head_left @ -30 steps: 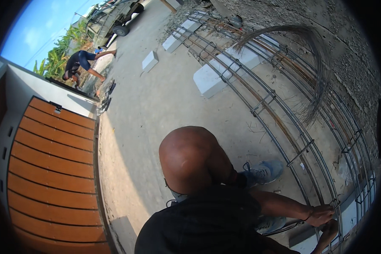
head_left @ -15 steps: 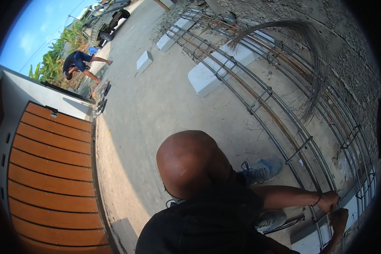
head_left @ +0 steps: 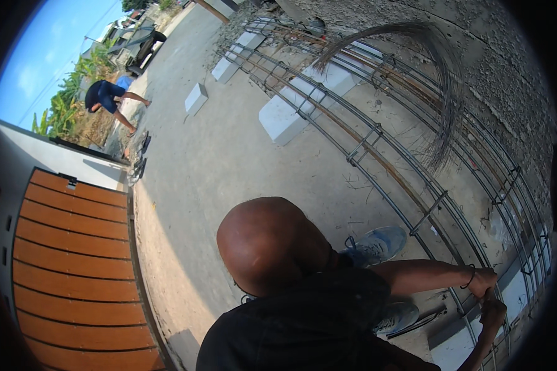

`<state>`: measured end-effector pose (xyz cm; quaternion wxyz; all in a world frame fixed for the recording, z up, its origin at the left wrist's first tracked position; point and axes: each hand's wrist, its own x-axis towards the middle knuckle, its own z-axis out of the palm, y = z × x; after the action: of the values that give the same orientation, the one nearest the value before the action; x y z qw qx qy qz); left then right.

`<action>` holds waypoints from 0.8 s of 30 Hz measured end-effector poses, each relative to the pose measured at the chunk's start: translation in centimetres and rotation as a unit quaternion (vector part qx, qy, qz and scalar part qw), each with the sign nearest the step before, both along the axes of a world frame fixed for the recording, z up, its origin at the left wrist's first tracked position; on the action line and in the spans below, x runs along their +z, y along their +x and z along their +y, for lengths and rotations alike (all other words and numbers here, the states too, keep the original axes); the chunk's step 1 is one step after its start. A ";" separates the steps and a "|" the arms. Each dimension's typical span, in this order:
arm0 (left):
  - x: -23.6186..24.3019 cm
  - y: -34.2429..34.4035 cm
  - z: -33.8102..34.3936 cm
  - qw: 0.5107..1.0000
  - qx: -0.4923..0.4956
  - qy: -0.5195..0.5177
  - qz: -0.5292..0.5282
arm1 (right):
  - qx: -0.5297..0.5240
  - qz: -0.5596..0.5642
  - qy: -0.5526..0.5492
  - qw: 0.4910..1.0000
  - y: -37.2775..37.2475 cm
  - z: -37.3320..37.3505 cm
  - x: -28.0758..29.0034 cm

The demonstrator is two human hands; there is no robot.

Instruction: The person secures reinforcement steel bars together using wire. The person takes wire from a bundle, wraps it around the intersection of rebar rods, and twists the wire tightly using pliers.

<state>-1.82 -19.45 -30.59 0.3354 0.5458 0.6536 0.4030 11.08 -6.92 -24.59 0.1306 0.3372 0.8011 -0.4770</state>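
My left hand (head_left: 481,282), a dark band at its wrist, is closed at the bars of a long steel rebar cage (head_left: 366,147). Just below it and touching it, my right hand (head_left: 492,314) is also closed at the same bars. Whatever is pinched between the fingers is too small and hidden to make out. The cage runs from the lower right corner to the far top, its long bars crossed by square stirrups. A curved bundle of thin dark tie wire (head_left: 444,93) lies across the cage's farther part.
White blocks (head_left: 284,120) lie under and beside the cage. A rough wall (head_left: 501,80) borders the right. My bent knee (head_left: 269,244) and shoe (head_left: 380,243) are close by. Left stands an orange slatted gate (head_left: 74,247). Farther off, a person (head_left: 108,96) bends near a parked vehicle (head_left: 136,49).
My right hand has turned and drawn up against my left hand, which stays at the bars. The view has shifted slightly. The far person is still bent over.
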 end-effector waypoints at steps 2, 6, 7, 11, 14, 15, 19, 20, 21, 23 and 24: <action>-0.2 0.7 -0.2 0.989 0.085 0.112 0.042 | 0.061 0.019 0.083 0.994 -0.1 -0.5 0.6; 0.4 2.2 -0.4 0.986 0.085 0.143 -0.014 | 0.129 0.088 0.313 0.937 0.9 -3.8 1.2; 0.2 2.2 -0.6 0.976 0.117 0.184 0.009 | 0.156 0.113 0.371 0.908 0.4 -4.8 1.7; -0.2 1.8 -0.9 0.967 0.129 0.213 0.045 | 0.295 0.052 0.442 0.846 0.2 -5.6 3.1; -0.1 1.3 -1.0 0.970 0.073 0.230 0.036 | 0.355 0.046 0.349 0.866 0.2 -4.8 4.9; 0.0 1.2 -1.0 0.970 0.073 0.230 0.035 | 0.354 0.045 0.349 0.866 0.3 -5.0 5.2; 0.2 1.4 -0.9 0.968 0.056 0.243 0.014 | 0.303 0.104 0.314 0.894 0.5 -4.7 5.1; 0.1 1.4 -0.9 0.966 0.061 0.251 0.031 | 0.299 0.087 0.316 0.896 0.2 -4.6 4.9; 0.0 1.2 -1.0 0.966 0.061 0.250 0.034 | 0.298 0.089 0.316 0.896 0.1 -4.6 4.7; 0.2 0.6 -0.8 0.977 0.025 0.211 0.009 | 0.296 0.129 0.301 0.897 0.1 -4.1 4.4; 0.3 0.4 -0.8 0.977 0.024 0.211 0.009 | 0.296 0.130 0.301 0.897 0.2 -3.9 4.0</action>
<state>-1.42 -20.28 -30.29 0.1965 0.5924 0.5696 0.5349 11.28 -10.79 -20.57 0.0526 0.0433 0.9791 -0.1917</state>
